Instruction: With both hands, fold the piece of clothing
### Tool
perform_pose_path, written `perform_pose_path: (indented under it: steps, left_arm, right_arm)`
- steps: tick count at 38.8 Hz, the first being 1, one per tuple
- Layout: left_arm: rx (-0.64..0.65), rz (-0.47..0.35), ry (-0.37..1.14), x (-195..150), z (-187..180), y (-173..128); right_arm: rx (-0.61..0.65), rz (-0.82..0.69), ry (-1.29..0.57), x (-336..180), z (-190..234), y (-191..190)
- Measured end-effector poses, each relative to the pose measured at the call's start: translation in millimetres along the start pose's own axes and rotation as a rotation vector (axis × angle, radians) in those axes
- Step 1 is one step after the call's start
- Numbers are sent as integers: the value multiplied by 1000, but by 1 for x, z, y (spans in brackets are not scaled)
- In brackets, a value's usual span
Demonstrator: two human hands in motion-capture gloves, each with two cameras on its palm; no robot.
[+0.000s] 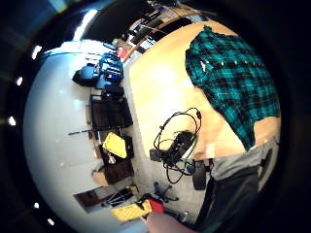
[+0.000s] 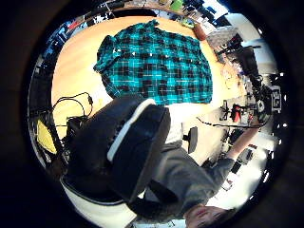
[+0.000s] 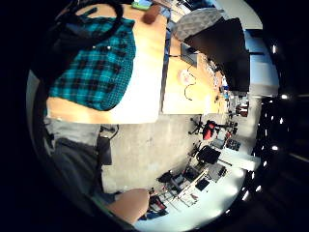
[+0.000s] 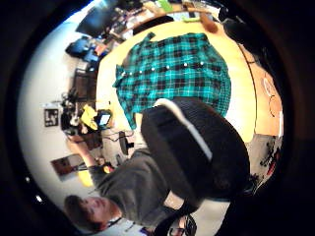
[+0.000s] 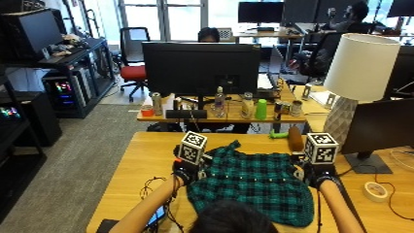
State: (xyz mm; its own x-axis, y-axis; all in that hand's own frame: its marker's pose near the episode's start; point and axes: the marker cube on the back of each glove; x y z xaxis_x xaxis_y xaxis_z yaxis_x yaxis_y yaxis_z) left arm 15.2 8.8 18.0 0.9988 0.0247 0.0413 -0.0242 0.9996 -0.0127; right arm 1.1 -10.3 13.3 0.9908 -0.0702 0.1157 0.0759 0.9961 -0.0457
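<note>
- Outside view: above and behind the person's head, facing forward and down over the tabletop; takes in the whole shirt, left hand and right hand, plus the room beyond.
- Left little-finger palm view: well off the tabletop, facing one end of it and the floor beside; shirt sits at the picture's edge.
- Left thumb palm view: looks across the full shirt, with the person's head close in front.
- Right little-finger palm view: faces the tabletop's near edge, floor and neighbouring desk.
- Right thumb palm view: whole shirt, head close.
- Shared by all five: shirt on tabletop.
</note>
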Motion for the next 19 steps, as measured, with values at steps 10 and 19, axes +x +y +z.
perform_pose_path:
  steps: [10,19]
  left_arm:
    - [-208,137,131,37,60,1]
    - [-364,203,66,77,163,-2]
  right_arm:
    - [-113,-75,8,-12,45,0]
    - [-326,-82,50,-10,152,-10]
